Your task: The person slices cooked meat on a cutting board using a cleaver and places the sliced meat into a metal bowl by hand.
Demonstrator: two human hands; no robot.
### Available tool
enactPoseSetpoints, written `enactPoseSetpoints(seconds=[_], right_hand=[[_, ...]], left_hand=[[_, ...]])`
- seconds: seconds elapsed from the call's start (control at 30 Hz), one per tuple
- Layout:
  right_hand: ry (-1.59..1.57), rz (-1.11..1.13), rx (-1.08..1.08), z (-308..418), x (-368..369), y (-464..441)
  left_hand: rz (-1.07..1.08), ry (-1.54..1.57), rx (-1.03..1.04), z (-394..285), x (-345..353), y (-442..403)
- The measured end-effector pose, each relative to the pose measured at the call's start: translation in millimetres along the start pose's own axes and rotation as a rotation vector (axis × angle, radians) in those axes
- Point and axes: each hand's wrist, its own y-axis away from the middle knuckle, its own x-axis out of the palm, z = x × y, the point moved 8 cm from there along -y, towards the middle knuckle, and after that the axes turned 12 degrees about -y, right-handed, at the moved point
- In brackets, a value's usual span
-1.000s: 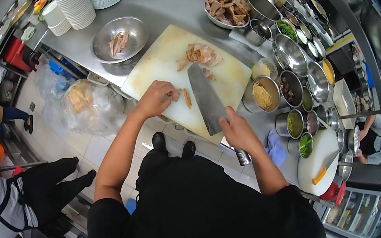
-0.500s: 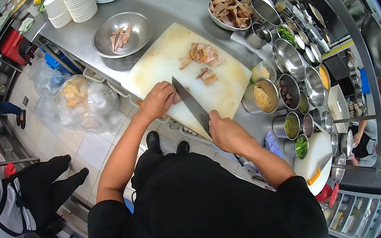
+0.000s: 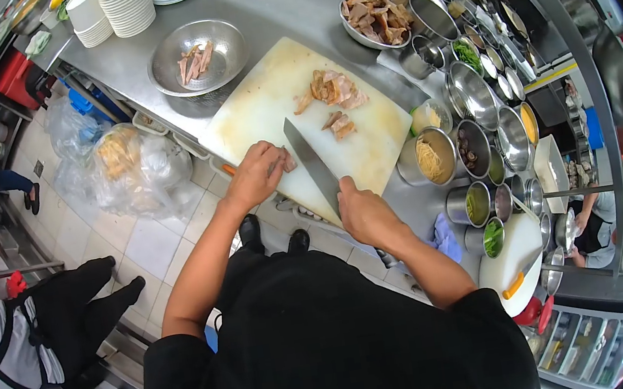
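Note:
My right hand [image 3: 364, 209] is closed round the handle of a cleaver [image 3: 313, 164], whose blade lies low over the white cutting board [image 3: 237, 117]. Left of the blade, my left hand [image 3: 255, 172] pinches a small piece of meat [image 3: 288, 159] at the board's near left edge. Further up the board rests a pile of sliced meat [image 3: 336, 89], with a smaller cut bunch [image 3: 339, 124] just below it. Some strips of meat [image 3: 195, 63] lie in a metal bowl [image 3: 228, 56] beyond the board's left corner.
A bowl of meat chunks [image 3: 376, 20] stands at the back right. Several metal containers, one with pale shreds [image 3: 428, 160], line the right side. A second board [image 3: 520, 237] bears an orange-handled knife [image 3: 514, 285]. People stand at far left and right. Plates are stacked [image 3: 126, 6] at the back.
Since one second ago, the cleaver has moved left and down from the meat pile to beside my left hand. The small cut pieces now lie together below the pile.

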Motion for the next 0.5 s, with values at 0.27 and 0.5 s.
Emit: enactPoseSetpoints(seconds=[0.27,0.5], right_hand=[[0.087,0.088,-0.050,18,2,8],[0.044,0.021,-0.093,6,21,-23]], left_hand=[[0.014,-0.068,0.053,-2,9,-4],[0.059,-0.092,0.128,0,9,-10]])
